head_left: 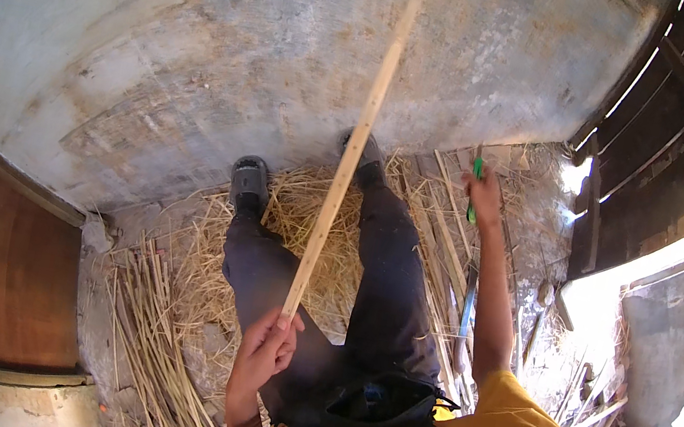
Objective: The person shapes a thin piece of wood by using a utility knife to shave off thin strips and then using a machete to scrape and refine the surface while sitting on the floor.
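Observation:
A long, pale bamboo strip [344, 173] with a row of small dark marks rises from my left hand [267, 347], whose fingers are closed round its lower end. The strip slants up past my legs, its top in front of the wall. Out to the right, my right hand [483, 194] is closed on a slim green-handled tool [472, 202]. Its working end is too small to make out. This hand is over the strips on the floor, apart from the bamboo strip.
Straw [321, 228] covers the floor between my legs. Bundles of thin strips [154, 345] lie at the left, and longer slats [445, 250] at the right. A stained wall [235, 39] stands ahead, a brown panel [4, 264] at the left, dark boards [679, 117] at the right.

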Demonstrator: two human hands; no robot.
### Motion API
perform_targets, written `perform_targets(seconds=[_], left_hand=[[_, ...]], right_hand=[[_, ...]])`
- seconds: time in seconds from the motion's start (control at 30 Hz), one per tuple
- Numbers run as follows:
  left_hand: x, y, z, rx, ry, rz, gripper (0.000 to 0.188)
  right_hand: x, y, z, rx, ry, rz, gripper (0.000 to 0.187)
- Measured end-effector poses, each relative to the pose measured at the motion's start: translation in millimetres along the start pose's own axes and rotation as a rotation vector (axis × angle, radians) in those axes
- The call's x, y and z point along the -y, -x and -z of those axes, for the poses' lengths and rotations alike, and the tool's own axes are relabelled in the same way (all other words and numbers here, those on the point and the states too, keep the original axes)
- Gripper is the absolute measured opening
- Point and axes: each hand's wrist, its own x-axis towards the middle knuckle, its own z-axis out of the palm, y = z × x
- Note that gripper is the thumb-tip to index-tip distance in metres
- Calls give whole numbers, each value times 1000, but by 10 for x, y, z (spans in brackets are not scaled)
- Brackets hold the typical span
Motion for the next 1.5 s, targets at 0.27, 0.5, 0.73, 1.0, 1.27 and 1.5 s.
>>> perform_targets(seconds=[0.27, 0.5, 0.73, 1.0, 1.27, 1.5], left_hand=[[-60, -211, -122, 7, 165, -46, 51], [-143, -468, -388, 96, 339, -174, 50], [-62, -885, -615, 179, 293, -424, 38], [-65, -922, -456, -80, 180, -575, 32], [6, -845, -467, -75, 100, -545, 31], [139, -521, -382, 16, -120, -304, 41]], right_hand=[[-2414, 1401, 359, 70, -52, -550, 26], [-405, 1237, 44, 17, -529, -391, 27], [1813, 1618, -198, 524, -566, -219, 32], [2027, 2217, -321, 783, -386, -169, 38], [1888, 2302, -434, 622, -492, -79, 25], [1819, 2156, -400, 594, -499, -113, 23]])
